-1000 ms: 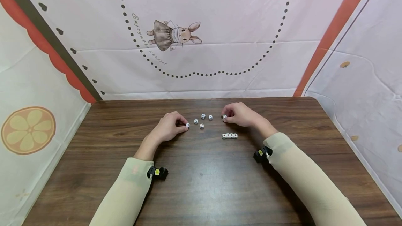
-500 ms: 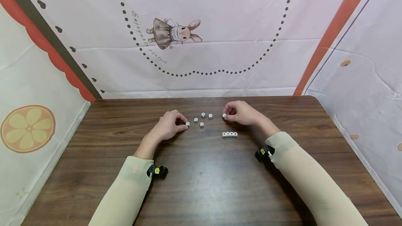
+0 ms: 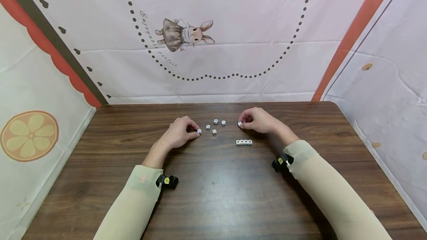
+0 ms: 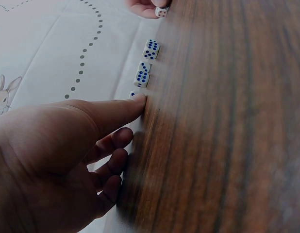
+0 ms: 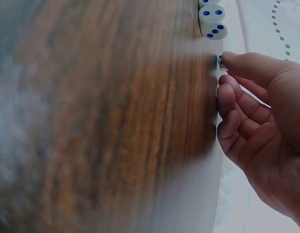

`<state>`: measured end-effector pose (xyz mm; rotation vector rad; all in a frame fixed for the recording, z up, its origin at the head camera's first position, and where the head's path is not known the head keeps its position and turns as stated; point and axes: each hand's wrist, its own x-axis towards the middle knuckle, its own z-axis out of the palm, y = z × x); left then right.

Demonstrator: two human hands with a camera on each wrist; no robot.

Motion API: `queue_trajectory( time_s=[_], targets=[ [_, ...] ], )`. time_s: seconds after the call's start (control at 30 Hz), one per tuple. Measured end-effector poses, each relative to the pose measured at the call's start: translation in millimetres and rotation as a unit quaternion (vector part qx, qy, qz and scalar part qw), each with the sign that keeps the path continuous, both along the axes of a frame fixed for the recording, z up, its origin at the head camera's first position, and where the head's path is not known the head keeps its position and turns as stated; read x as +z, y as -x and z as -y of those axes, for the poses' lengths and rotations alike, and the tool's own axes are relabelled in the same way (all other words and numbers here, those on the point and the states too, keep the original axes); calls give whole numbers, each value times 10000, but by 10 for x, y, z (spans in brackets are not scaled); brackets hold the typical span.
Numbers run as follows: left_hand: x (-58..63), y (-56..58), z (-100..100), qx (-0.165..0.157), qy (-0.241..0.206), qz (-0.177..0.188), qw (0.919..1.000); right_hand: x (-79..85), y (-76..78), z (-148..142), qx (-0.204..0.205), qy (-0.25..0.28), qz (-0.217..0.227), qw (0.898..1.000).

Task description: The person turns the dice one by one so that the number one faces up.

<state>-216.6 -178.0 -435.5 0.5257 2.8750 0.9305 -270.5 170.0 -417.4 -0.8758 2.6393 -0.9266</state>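
Observation:
My left hand [image 3: 180, 133] pinches a white die [image 3: 199, 131] between thumb and fingers at the tabletop, left of the loose dice. In the left wrist view its thumb [image 4: 116, 112] covers most of that die. On the other side, my right hand [image 3: 260, 120] holds another white die [image 3: 240, 124] at its fingertips; the right wrist view shows only a sliver of this die [image 5: 221, 62] beside the thumb. Between the hands lie several loose dice, among them one at the back [image 3: 215, 121] and one nearer the front [image 3: 214, 132].
A straight row of dice [image 3: 244, 142], set side by side, lies in front of my right hand. The brown wood-grain table [image 3: 213, 195] meets a printed white cloth [image 3: 253, 62] along its back edge. Cloth also hangs at both sides.
My right hand has shifted slightly to the right with its die, which seems turned a little. My left hand keeps its place on its die, and the other dice lie as before.

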Motion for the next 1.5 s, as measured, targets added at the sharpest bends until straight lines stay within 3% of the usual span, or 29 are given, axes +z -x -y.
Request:
queue_trajectory(
  time_s=[0.4, 0.93, 1.5],
  targets=[
    [2, -23, -6, 20, -5, 12, 10000, -17, -2, -10, -38, -94, 21, 9999],
    [-2, -22, -2, 32, -8, -26, 10000, -15, 1, 93, 241, -294, -357, 9986],
    [5, -20, -9, 71, 4, 24, 10000, 20, -28, 99, 5, 101, -4, 9999]
  ],
)
